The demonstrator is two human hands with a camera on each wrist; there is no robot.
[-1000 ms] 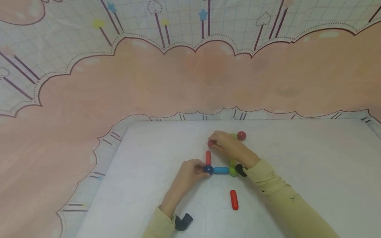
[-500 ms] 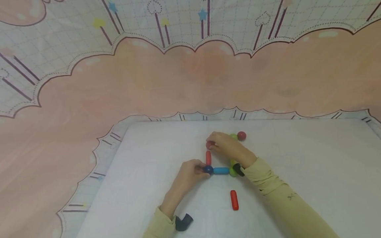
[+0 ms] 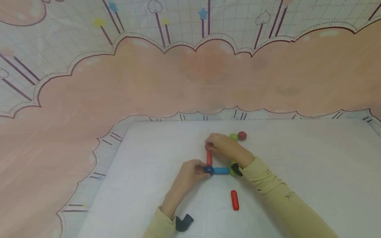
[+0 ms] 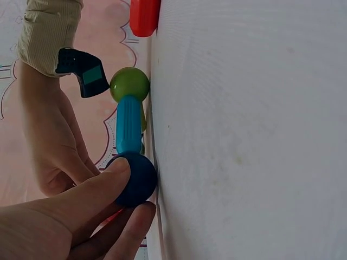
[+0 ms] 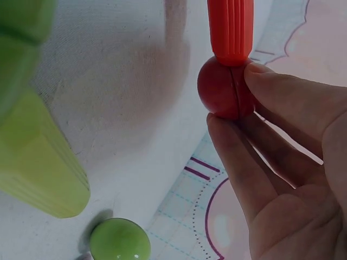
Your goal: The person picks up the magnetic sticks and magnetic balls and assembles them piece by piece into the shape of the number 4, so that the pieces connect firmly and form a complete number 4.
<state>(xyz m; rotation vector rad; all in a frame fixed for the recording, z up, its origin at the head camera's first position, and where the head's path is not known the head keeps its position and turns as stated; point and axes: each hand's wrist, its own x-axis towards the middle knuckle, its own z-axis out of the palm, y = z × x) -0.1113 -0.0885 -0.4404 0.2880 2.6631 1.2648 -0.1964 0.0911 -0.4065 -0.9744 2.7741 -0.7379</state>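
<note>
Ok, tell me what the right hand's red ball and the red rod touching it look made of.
Red ball: likely hard plastic, smooth with low sheen; a seam line crosses it.
Red rod: probably moulded plastic, satin-looking; lengthwise ridges suggest it.

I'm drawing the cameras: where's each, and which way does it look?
On the head: looks forward and down at the table; left hand, right hand and sleeves.
On the left wrist: faces the dark blue ball; both hands, one sleeve.
On the right wrist: faces the red ball; right hand only.
Head and left wrist share the blue stick.
</note>
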